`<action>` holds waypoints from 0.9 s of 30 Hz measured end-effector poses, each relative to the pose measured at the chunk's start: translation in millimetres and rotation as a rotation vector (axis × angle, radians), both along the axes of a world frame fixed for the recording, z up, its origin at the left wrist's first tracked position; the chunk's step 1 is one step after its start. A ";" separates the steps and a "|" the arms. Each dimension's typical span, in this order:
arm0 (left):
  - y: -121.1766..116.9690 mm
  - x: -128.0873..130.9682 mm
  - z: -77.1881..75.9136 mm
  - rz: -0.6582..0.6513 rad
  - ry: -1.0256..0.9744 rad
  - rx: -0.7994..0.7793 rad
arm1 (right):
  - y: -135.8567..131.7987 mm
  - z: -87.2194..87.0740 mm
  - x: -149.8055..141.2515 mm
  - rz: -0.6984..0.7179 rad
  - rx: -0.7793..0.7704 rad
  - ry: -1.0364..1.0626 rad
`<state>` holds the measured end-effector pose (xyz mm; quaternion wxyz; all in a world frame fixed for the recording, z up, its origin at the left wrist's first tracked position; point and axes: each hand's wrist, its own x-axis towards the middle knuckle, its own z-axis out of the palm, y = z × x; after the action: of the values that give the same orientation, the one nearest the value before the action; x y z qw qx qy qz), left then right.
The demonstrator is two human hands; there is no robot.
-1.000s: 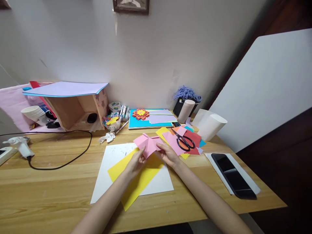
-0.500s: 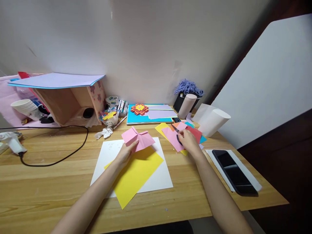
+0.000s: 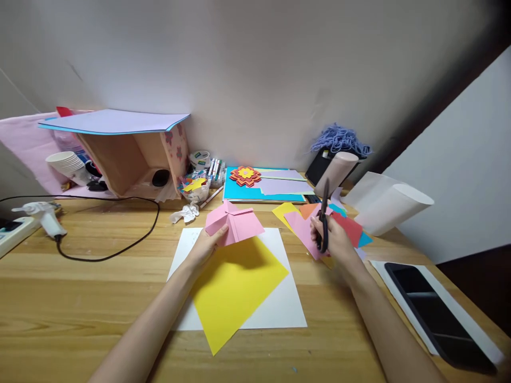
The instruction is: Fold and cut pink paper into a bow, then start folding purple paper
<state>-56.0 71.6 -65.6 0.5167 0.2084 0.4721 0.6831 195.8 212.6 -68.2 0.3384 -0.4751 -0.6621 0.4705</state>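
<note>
My left hand [image 3: 208, 246] holds a folded pink paper [image 3: 235, 222] a little above a yellow sheet [image 3: 235, 287] that lies on a white sheet [image 3: 279, 308]. My right hand [image 3: 334, 240] is closed round the handles of black scissors [image 3: 324, 215], lifted with the blades pointing up. Just behind that hand lies a pile of coloured paper pieces [image 3: 303, 223] in pink, yellow, red and blue.
The wooden desk [image 3: 80, 298] carries a glue gun [image 3: 43, 215] with a black cable [image 3: 120, 250] at the left, a cardboard box [image 3: 128, 165], paper cups [image 3: 66, 162], markers [image 3: 213, 169], a paper flower [image 3: 244, 175] on a blue sheet, rolled white paper [image 3: 393, 205] and a dark tablet [image 3: 435, 308] at the right.
My right hand left the pink paper, reached to the coloured pile, took the scissors and lifted them upright. My left hand kept the pink paper. The camera view shifted.
</note>
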 end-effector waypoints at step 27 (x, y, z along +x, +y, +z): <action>0.1 -7.5 -20.7 0.131 0.243 -0.093 | -98.8 -32.3 -52.6 0.929 -1.034 0.423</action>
<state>-63.4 71.7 -86.2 0.4191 0.2339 0.5747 0.6628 143.2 113.7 -100.5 -0.0435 -0.1429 -0.4091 0.9002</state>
